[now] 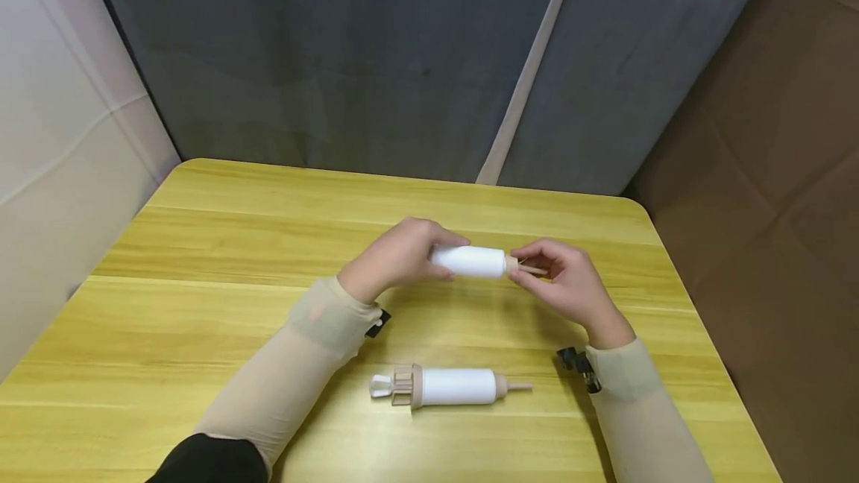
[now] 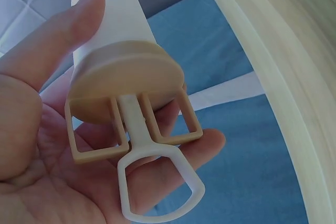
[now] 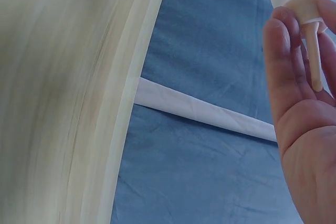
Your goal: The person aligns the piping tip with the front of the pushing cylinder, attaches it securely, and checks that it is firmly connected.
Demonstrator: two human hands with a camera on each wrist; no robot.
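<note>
My left hand holds the back end of a thick white syringe above the table. In the left wrist view the syringe's beige collar has two square finger loops, and a white plunger ring hangs between them. The thumb lies along the barrel. At the other end my right hand pinches the beige tip cap, where a thin nozzle points in toward the palm. A second syringe of the same kind lies on the table, its nozzle facing right.
The wood-grain table reaches to a grey-blue curtain at the back. A pale strip crosses that curtain. White cloth hangs on the left and a brown panel on the right.
</note>
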